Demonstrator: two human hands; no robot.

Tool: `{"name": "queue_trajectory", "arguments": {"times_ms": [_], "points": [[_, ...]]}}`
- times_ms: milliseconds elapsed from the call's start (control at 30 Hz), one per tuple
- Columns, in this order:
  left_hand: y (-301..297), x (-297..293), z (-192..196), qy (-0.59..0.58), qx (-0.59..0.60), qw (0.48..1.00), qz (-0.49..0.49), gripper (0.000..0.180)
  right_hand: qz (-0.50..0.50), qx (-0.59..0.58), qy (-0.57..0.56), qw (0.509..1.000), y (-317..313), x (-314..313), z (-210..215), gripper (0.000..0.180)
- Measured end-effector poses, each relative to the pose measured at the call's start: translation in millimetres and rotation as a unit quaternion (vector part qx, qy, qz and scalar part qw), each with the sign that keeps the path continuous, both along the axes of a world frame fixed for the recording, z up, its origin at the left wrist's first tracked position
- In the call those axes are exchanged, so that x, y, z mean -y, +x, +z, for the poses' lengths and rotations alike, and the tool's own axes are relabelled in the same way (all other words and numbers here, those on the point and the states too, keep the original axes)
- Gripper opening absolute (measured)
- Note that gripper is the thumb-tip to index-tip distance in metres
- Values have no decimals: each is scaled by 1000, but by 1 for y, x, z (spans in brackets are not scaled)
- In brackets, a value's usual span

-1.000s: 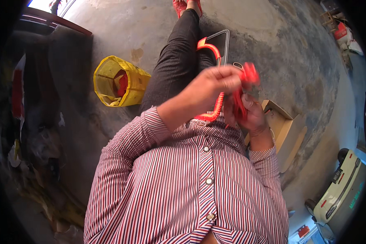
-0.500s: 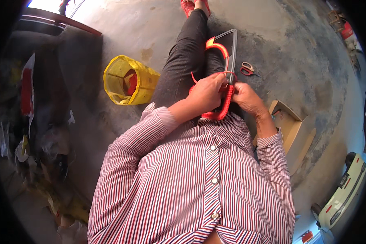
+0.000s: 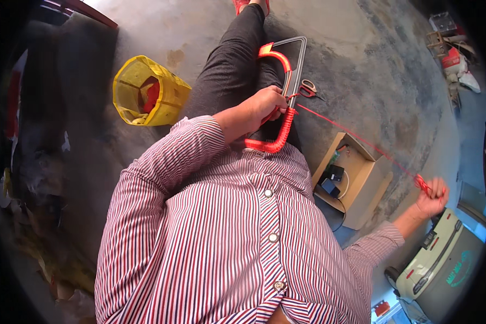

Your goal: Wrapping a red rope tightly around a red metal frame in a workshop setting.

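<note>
A metal frame with long straight sides and rounded corners rests over my lap. Red cord is wound closely round its near end, and an orange-red wrapped arc curves at its far end. My left hand is closed round the frame's side just above the wound part. Far out to the right, my right hand is closed on a small bundle of red cord. From it a taut red strand runs back to the frame beside my left hand.
A yellow bucket-like container with red stuff inside stands left of my legs. Scissors lie on the floor beyond the frame. An open cardboard box with black devices and a cable is at right, near a pale green suitcase-like object.
My right hand has swung from beside the frame far out to the right, drawing the red strand out straight. My left hand stays on the frame. The view has shifted slightly.
</note>
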State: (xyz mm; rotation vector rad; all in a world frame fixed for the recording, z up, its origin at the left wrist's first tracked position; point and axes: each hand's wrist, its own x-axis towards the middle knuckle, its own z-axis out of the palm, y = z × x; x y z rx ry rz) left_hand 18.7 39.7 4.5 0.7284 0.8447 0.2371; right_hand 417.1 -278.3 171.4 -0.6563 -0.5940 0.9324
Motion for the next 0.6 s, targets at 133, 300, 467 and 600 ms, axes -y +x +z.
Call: {"name": "queue_trajectory", "arguments": {"times_ms": [133,300,467,600], "points": [[-3,0,-6,0,26,1000,2,23,-362,-22,-53,931,28,62,-26,38],[-7,-1,-7,7,28,999,-20,23,-330,-36,-216,918,-14,10,-107,34],[-7,1,-2,15,22,999,-35,23,-39,78,-343,935,-183,-148,-152,24],[-7,3,2,30,17,999,-36,27,33,289,-357,888,-246,-211,-183,21]]}}
